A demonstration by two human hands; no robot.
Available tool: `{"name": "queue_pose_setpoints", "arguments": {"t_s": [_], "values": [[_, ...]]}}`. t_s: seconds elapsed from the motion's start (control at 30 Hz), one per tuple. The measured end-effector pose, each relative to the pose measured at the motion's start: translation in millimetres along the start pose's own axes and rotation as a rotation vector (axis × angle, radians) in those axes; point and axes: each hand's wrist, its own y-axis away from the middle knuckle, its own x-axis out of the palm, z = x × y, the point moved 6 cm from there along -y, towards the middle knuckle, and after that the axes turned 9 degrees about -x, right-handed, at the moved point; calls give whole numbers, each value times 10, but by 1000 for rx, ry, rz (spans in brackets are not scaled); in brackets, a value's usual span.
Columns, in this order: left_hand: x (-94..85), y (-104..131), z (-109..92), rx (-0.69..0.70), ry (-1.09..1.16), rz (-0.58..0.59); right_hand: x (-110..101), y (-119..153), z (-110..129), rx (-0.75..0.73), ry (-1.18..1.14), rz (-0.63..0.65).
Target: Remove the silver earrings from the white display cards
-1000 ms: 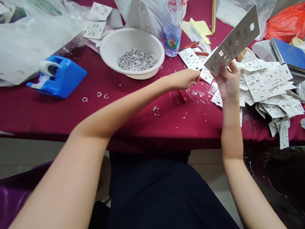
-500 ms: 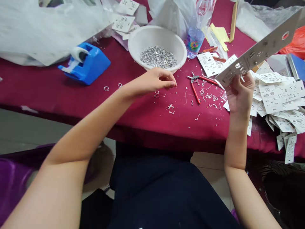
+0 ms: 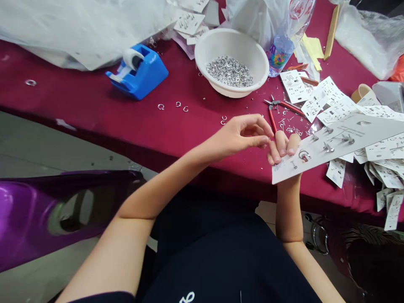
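My right hand (image 3: 285,149) grips a white earring card (image 3: 341,145) by its near left end, with several fingers folded over the edge. Small metal studs and a ring-shaped piece are fixed on the card, which tilts up toward the right. Close beside that end is my left hand (image 3: 248,134), its thumb and fingertips drawn together in a pinch. Whatever may be between those fingertips is too small to make out. Just beyond the hands lie red-handled cutting pliers (image 3: 288,107) among loose metal bits. Farther back, a white bowl (image 3: 202,67) holds many small silver pieces.
A blue tape dispenser (image 3: 150,73) stands on the dark red tablecloth at left, with a few metal rings (image 3: 160,107) nearby. Overlapping earring cards (image 3: 385,149) are heaped at right. Behind the bowl are a plastic bottle (image 3: 280,52) and plastic bags (image 3: 78,29).
My right hand has lowered the card and turned its stud side upward. My left hand has moved right and nearer to me, up to the card's end. The view has shifted left.
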Motion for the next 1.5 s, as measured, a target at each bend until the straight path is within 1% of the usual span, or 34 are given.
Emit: {"name": "queue_pose_setpoints", "arguments": {"t_s": [0.1,0.2,0.27,0.4,0.5,0.63,0.8,0.9,1.0,1.1,1.2,1.3,1.4,1.5], "values": [[126,43,15,33,44,36,6,50,-49,-14,-21,13],[166,73,56,28,71,17,-62,90,-84,2,40,-37],[181,89,113,1,103,17,-91,112,-102,18,75,-46],[168,122,240,-37,144,-32,-78,147,-118,28,88,14],[152,144,285,-37,153,-72,-92,179,-143,71,101,12],[140,169,293,-32,147,-90,-132,225,-172,128,121,-12],[144,195,289,-14,171,-53,-146,254,-181,144,166,-13],[112,205,266,27,82,-90,-137,262,-171,131,188,4],[81,189,292,31,41,-115,-172,278,-171,146,281,-34],[80,144,389,-7,119,-86,-210,297,-198,181,333,-85],[70,103,507,-52,200,-86,-247,317,-238,200,299,-166],[38,92,602,-102,221,-123,-280,338,-273,210,263,-241],[16,106,648,-133,196,-136,-300,361,-308,239,261,-260],[9,117,672,-146,194,-122,-305,376,-329,251,266,-231]]}}
